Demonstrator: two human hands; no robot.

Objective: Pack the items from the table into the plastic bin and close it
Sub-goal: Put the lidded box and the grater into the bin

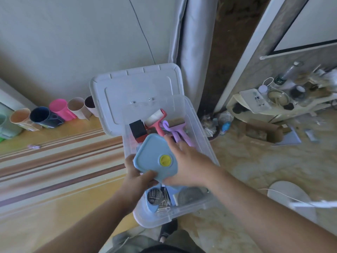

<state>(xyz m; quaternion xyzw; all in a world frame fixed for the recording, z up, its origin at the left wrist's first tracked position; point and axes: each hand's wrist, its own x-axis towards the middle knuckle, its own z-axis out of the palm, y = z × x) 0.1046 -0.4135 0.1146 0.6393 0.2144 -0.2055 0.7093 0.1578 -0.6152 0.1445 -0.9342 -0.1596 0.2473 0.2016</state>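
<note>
A light blue container [155, 157] with a yellow knob on its lid hovers over the clear plastic bin [204, 143]. My left hand [136, 177] grips its near left edge, thumb on top. My right hand [186, 161] holds its right side, fingers spread along the edge. Inside the bin lie a red lint roller [156, 119], a purple roller [176, 131], a black and red block [138, 129], a round tin of pins [154, 195] and other blue items. The bin's lid [138, 92] stands open, leaning back toward the wall.
Several coloured cups [60, 111] lie in a row along the wall at the table's far left. The striped yellow table [54, 161] stretches to the left. A curtain [193, 52] hangs behind the bin. A cluttered low shelf [280, 101] and floor debris are at right.
</note>
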